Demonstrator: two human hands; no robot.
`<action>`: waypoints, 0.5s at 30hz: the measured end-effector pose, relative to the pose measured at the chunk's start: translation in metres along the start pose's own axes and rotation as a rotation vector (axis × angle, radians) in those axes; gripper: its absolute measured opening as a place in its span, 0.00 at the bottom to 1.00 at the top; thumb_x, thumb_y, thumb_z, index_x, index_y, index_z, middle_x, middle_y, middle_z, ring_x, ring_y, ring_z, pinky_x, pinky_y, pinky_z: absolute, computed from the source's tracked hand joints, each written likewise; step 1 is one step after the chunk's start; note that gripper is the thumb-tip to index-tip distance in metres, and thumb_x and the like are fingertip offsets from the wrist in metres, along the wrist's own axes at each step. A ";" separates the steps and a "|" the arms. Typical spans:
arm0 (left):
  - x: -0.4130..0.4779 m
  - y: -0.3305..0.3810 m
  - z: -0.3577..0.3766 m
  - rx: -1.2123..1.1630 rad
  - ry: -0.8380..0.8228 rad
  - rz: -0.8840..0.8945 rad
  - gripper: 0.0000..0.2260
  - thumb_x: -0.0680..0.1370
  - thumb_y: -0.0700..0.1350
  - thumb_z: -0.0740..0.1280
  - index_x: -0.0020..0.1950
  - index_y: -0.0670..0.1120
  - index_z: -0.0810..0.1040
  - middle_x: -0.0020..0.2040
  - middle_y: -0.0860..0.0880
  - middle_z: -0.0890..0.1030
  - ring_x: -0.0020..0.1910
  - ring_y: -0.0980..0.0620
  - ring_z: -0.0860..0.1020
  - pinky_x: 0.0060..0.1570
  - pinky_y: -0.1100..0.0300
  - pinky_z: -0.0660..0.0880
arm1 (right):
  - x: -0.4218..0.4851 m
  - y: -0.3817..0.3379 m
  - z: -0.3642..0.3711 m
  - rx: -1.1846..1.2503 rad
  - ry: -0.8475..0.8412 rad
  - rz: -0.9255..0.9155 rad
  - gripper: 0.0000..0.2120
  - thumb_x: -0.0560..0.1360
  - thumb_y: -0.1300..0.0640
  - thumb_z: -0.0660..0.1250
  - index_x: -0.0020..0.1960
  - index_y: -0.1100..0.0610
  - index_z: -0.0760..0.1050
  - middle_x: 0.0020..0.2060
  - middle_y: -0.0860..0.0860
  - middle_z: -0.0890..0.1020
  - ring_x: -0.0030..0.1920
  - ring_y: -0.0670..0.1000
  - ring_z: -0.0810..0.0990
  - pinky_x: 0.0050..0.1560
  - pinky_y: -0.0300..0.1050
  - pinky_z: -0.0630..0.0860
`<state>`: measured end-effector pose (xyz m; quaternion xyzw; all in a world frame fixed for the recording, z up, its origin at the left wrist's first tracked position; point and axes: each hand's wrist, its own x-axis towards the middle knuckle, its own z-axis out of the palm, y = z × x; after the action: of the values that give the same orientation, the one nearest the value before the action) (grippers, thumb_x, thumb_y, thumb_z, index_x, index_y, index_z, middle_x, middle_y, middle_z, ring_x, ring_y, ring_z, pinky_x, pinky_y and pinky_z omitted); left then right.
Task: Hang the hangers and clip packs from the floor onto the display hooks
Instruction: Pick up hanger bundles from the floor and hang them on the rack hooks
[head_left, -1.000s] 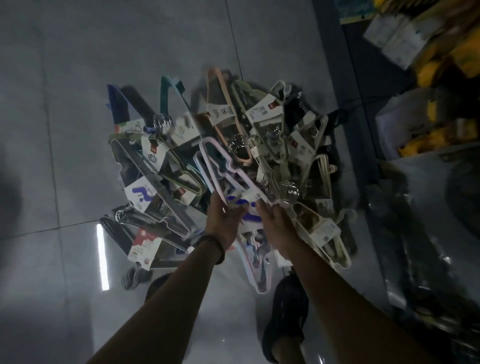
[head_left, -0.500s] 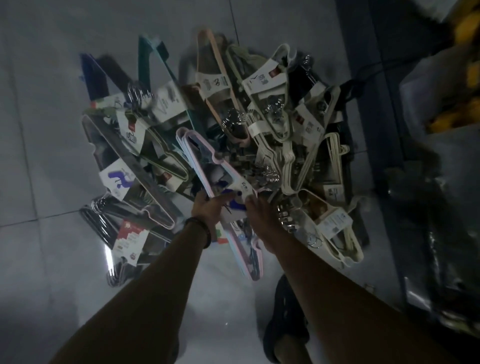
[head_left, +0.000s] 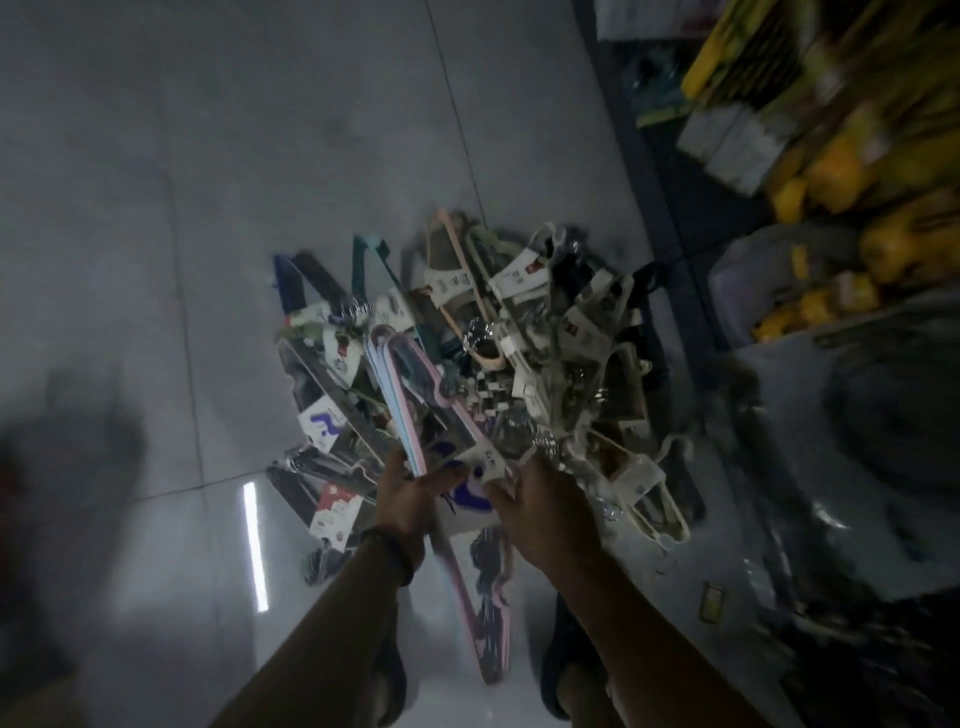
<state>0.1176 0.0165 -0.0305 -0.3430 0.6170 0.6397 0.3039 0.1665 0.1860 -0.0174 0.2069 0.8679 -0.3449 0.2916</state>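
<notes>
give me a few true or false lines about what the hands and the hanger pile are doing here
1. Both hands hold the pink and blue hanger pack. True.
2. The left hand wears a dark wristband. True.
3. The hanger pile lies on a wooden table. False: it lies on the grey tiled floor.
4. The right hand is empty. False: it grips the pack's card label.
5. Yellow goods sit at upper right. True.

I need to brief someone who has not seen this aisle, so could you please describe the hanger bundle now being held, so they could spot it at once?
Start at the heap of hanger packs on the grey tiled floor. At its near edge, both hands grip the pink and pale-blue hanger bundle. Its neighbours are cream, peach, teal or dark; only this one is pastel pink and blue.
</notes>
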 end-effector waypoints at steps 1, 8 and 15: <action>-0.026 0.016 0.005 0.005 0.000 -0.004 0.23 0.70 0.30 0.77 0.61 0.49 0.79 0.54 0.42 0.88 0.51 0.38 0.86 0.51 0.39 0.83 | -0.020 -0.013 -0.027 -0.038 0.066 -0.012 0.23 0.82 0.40 0.65 0.68 0.55 0.71 0.53 0.51 0.83 0.50 0.47 0.83 0.43 0.37 0.76; -0.231 0.130 0.053 0.097 -0.146 0.181 0.33 0.66 0.38 0.81 0.69 0.52 0.74 0.59 0.44 0.85 0.53 0.42 0.86 0.50 0.46 0.85 | -0.148 -0.105 -0.217 -0.035 0.336 -0.298 0.29 0.83 0.38 0.61 0.79 0.49 0.61 0.68 0.54 0.77 0.65 0.54 0.78 0.59 0.47 0.77; -0.410 0.224 0.122 0.155 -0.308 0.490 0.32 0.70 0.42 0.81 0.70 0.49 0.71 0.59 0.43 0.85 0.57 0.38 0.85 0.56 0.37 0.82 | -0.305 -0.157 -0.381 0.030 0.513 -0.525 0.16 0.85 0.45 0.61 0.72 0.43 0.68 0.60 0.50 0.84 0.57 0.53 0.83 0.52 0.50 0.81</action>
<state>0.1661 0.1400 0.4336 -0.0585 0.6750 0.6894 0.2561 0.1667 0.3057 0.4812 0.0611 0.9311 -0.3577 -0.0369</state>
